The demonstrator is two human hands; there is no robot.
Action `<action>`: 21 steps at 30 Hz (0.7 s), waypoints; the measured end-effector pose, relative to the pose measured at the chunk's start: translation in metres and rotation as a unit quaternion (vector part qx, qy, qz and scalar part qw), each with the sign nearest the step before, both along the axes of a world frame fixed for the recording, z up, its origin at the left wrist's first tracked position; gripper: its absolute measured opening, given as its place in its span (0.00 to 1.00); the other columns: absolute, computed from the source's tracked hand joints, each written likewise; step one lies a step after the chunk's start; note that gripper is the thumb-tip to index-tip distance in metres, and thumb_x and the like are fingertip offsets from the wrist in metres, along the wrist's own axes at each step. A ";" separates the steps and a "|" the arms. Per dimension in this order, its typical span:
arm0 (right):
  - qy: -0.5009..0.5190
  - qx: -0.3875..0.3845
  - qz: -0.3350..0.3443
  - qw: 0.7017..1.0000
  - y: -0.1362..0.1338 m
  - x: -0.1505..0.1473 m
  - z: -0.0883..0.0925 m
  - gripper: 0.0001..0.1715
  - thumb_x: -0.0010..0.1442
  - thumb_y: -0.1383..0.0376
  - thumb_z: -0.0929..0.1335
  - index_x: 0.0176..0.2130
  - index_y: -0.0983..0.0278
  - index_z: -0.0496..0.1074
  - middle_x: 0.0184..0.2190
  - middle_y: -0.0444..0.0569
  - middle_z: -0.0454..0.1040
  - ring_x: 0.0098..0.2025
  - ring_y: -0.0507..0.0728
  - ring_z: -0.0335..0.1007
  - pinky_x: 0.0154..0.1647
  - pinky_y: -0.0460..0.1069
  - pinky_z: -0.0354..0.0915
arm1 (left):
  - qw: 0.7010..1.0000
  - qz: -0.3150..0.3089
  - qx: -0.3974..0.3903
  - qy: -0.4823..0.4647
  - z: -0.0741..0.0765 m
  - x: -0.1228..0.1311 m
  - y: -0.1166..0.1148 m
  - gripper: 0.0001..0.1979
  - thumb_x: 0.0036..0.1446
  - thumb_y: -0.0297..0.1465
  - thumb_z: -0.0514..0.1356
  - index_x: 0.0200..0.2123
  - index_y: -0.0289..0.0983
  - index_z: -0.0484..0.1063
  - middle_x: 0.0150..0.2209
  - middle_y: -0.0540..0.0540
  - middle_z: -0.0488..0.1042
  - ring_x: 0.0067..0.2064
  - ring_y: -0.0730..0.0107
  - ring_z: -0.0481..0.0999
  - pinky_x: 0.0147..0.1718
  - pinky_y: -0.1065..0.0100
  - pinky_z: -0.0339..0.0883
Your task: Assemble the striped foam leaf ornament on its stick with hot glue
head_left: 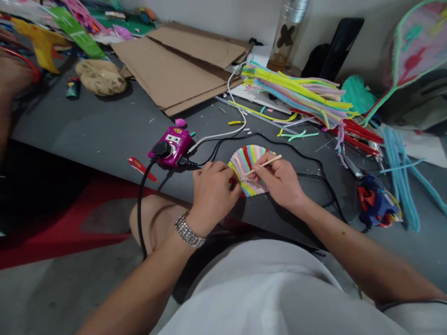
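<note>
- Bench [115, 125], left part: red knife [142, 170] near the front edge; magenta power block [172, 146] just beyond it.
- Left hand [214, 190]: fingers bent inward at the near-left edge of the striped disc [245, 162]. Cannot tell whether they pinch it or only brace it; fingertips partly hidden.
- Striped disc: on the bench's near side, between the hands. Step looks like close work on its strips.
- Right hand [277, 179]: fingers closed in a pinch on a pale stick [272, 161], lower end at the disc's face. Next move probably calls for a light, exact touch, disc kept steady.
- Farther right: strip bundle [300, 90], then blue-and-red tool [379, 200], both apart from the hands.
</note>
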State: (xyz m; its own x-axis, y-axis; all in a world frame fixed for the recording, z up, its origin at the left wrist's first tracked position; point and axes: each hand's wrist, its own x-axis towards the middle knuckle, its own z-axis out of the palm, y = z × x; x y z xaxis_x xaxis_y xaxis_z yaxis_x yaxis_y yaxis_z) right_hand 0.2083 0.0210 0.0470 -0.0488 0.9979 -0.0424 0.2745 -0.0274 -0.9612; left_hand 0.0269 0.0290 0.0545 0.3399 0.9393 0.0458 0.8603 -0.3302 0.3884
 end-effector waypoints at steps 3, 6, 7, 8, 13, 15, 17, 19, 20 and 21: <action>0.004 0.005 -0.001 1.000 0.001 0.003 0.000 0.10 0.66 0.58 0.67 0.34 0.60 0.68 0.27 0.46 0.79 0.33 0.55 0.79 0.35 0.48 0.71 | 1.000 0.002 -0.005 0.003 0.001 0.002 0.001 0.06 0.59 0.31 0.62 0.30 0.40 0.77 0.39 0.44 0.78 0.48 0.52 0.72 0.42 0.55 0.59; -0.046 0.028 0.027 0.998 0.000 0.004 -0.003 0.10 0.67 0.59 0.66 0.34 0.61 0.69 0.27 0.45 0.77 0.33 0.55 0.79 0.35 0.47 0.70 | 1.000 0.006 -0.009 0.008 0.001 0.003 0.001 0.06 0.59 0.31 0.61 0.30 0.39 0.77 0.39 0.43 0.77 0.48 0.50 0.72 0.43 0.54 0.60; -0.064 0.035 0.034 0.997 -0.001 0.004 -0.004 0.11 0.68 0.59 0.66 0.34 0.61 0.70 0.28 0.45 0.77 0.33 0.55 0.78 0.35 0.47 0.69 | 1.000 0.008 -0.009 0.007 0.001 0.003 0.002 0.06 0.59 0.31 0.62 0.30 0.39 0.77 0.39 0.43 0.77 0.48 0.50 0.72 0.43 0.53 0.60; -0.081 0.041 0.038 0.995 -0.001 0.004 -0.006 0.11 0.69 0.60 0.65 0.34 0.61 0.70 0.28 0.45 0.77 0.33 0.54 0.77 0.35 0.48 0.69 | 1.000 0.010 -0.010 0.005 0.001 0.004 0.002 0.05 0.58 0.31 0.62 0.30 0.39 0.77 0.39 0.43 0.77 0.48 0.50 0.72 0.43 0.53 0.61; -0.159 0.079 0.059 0.982 -0.001 0.001 -0.005 0.12 0.69 0.61 0.64 0.33 0.60 0.68 0.28 0.44 0.74 0.32 0.54 0.72 0.36 0.47 0.66 | 1.000 0.017 -0.023 0.007 0.001 0.004 0.002 0.05 0.58 0.32 0.62 0.30 0.39 0.77 0.40 0.42 0.77 0.50 0.49 0.72 0.44 0.53 0.63; -0.183 0.092 0.069 0.976 0.001 0.000 -0.003 0.12 0.69 0.62 0.64 0.32 0.60 0.67 0.27 0.44 0.72 0.31 0.53 0.70 0.35 0.47 0.64 | 0.999 0.017 -0.028 0.012 0.001 0.005 0.002 0.06 0.58 0.32 0.62 0.31 0.39 0.78 0.41 0.42 0.76 0.51 0.48 0.72 0.45 0.52 0.63; -0.201 0.101 0.078 0.971 0.002 -0.001 -0.001 0.12 0.69 0.63 0.63 0.31 0.60 0.66 0.26 0.44 0.70 0.30 0.53 0.69 0.35 0.47 0.63 | 0.999 0.017 -0.030 0.018 0.002 0.005 0.002 0.06 0.59 0.33 0.61 0.32 0.39 0.78 0.41 0.41 0.76 0.51 0.48 0.72 0.45 0.52 0.63; -0.210 0.105 0.081 0.969 0.003 -0.001 0.000 0.11 0.68 0.64 0.63 0.32 0.60 0.66 0.27 0.44 0.71 0.30 0.53 0.69 0.35 0.48 0.62 | 0.999 0.018 -0.028 0.022 0.002 0.005 0.002 0.07 0.59 0.33 0.60 0.32 0.39 0.77 0.41 0.41 0.77 0.51 0.47 0.72 0.45 0.51 0.64; -0.209 0.105 0.080 0.969 0.003 -0.001 0.000 0.10 0.67 0.65 0.63 0.32 0.61 0.66 0.28 0.45 0.72 0.30 0.53 0.70 0.35 0.48 0.63 | 0.999 0.018 -0.025 0.023 0.002 0.005 0.001 0.07 0.60 0.33 0.60 0.32 0.39 0.77 0.41 0.41 0.77 0.51 0.47 0.72 0.45 0.51 0.64; -0.202 0.100 0.078 0.971 0.004 -0.001 -0.001 0.08 0.67 0.65 0.63 0.33 0.61 0.67 0.29 0.45 0.73 0.31 0.53 0.71 0.36 0.48 0.63 | 0.999 0.019 -0.022 0.023 0.001 0.006 0.001 0.07 0.59 0.33 0.60 0.31 0.39 0.77 0.41 0.41 0.77 0.50 0.47 0.72 0.45 0.51 0.64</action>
State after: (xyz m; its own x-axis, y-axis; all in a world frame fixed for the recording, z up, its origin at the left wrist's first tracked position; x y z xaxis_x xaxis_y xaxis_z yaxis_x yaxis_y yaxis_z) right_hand 0.2068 0.0252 0.0461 -0.2206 0.9698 0.1043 0.6154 0.2213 -0.7565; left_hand 0.0325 0.0303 0.0559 0.3039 0.9526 -0.0105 0.8897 -0.2799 0.3608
